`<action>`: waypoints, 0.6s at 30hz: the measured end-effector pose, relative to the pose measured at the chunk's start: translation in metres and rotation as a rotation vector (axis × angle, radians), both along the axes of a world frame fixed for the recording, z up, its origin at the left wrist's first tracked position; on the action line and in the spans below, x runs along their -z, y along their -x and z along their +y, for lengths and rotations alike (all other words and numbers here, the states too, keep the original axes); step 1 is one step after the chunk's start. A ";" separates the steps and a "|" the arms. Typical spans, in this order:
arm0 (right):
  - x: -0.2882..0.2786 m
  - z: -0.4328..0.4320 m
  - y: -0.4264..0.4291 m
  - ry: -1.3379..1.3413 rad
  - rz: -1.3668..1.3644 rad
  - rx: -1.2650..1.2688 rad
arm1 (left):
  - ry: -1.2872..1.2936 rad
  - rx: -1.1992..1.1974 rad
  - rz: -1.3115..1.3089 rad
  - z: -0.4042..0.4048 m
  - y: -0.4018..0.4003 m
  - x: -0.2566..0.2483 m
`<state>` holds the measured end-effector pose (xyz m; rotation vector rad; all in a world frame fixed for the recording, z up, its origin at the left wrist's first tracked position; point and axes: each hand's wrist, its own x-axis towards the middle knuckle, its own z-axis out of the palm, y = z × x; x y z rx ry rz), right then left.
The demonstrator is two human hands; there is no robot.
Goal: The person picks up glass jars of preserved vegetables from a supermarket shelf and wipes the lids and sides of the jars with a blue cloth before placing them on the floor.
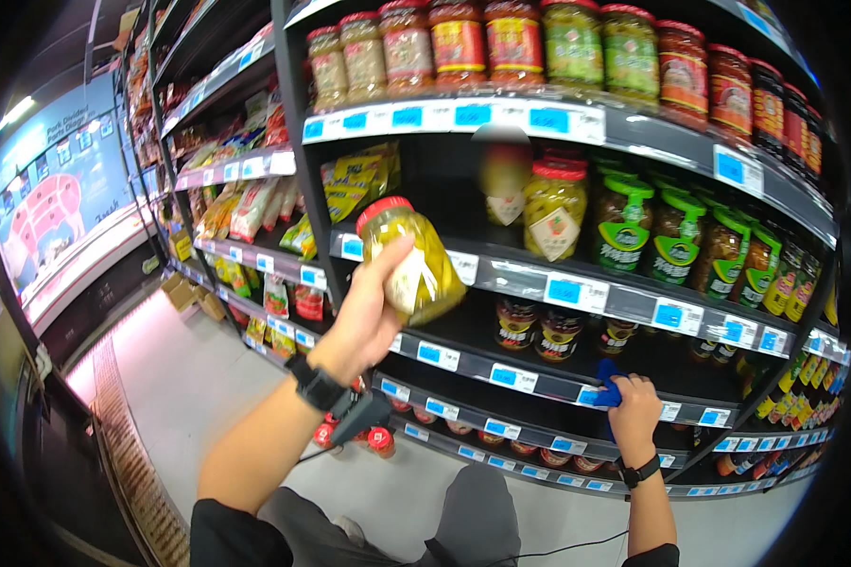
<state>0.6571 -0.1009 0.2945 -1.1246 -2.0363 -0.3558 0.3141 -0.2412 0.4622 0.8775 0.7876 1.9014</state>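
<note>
My left hand (369, 312) grips a glass jar of yellow-green pickled peppers (425, 262) with a red lid and a pale label. The jar is tilted, held in front of the middle shelf. Behind it, a similar pickle jar (556, 205) stands on that shelf, beside another (505, 184) whose upper part is blurred. Lower right, my right hand (635, 404) holds a blue cloth (608, 383) against the front edge of a lower shelf (514, 377). Dark-labelled jars (559, 333) stand farther back on that lower shelf.
Sauce jars (514, 42) line the shelf above. Green-capped jars (620, 220) stand to the right, yellow packets (358, 181) to the left. Red-lidded jars (381, 441) sit on the floor by the shelf foot. A black cable (567, 551) runs near my knees. Cardboard boxes (179, 292) lie left.
</note>
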 end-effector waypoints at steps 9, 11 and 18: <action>0.024 0.001 -0.002 -0.180 0.025 -0.032 | 0.156 0.029 -0.265 -0.123 -0.003 0.171; 0.033 0.000 -0.001 -0.167 0.081 -0.078 | 0.102 0.068 -0.367 -0.138 -0.005 0.187; 0.073 -0.046 0.033 -0.254 0.192 -0.421 | 0.050 0.042 -0.496 -0.154 -0.011 0.209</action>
